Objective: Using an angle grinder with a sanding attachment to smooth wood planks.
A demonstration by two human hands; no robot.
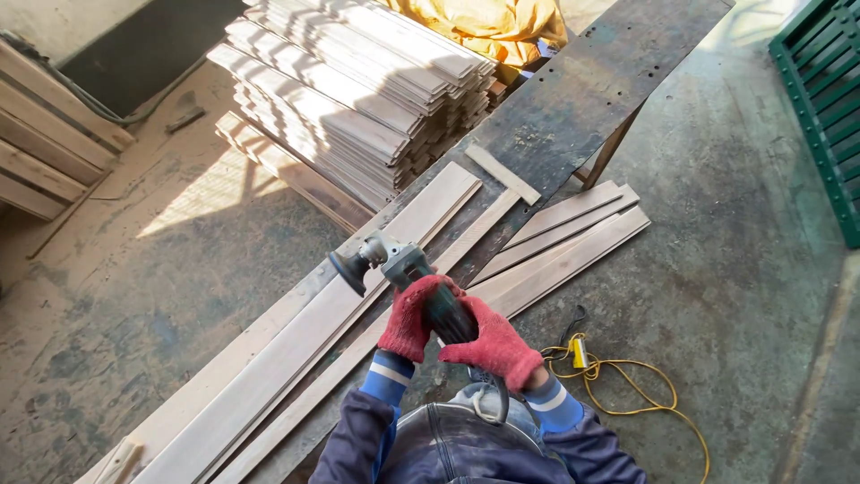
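Head view: an angle grinder (394, 266) is held above a long pale board (296, 358) on a dark workbench (573, 108), its disc end tilted toward the board; the left hand (410, 315) and right hand (494, 343), both in red knit gloves, are closed around the grinder's body, fingers wrapped tight. Stacked planks (349, 90) are piled beyond the bench beside a yellow cloth (493, 25), loose slats (573, 235) are leaned at the bench's right edge, and a yellow cable (627, 385) is coiled on the concrete floor (743, 296); no containers are visible.

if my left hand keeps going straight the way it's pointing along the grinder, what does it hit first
Likely the angle grinder head itself, just ahead of the left hand; past it, the long wooden board on the bench, though depth is unclear.
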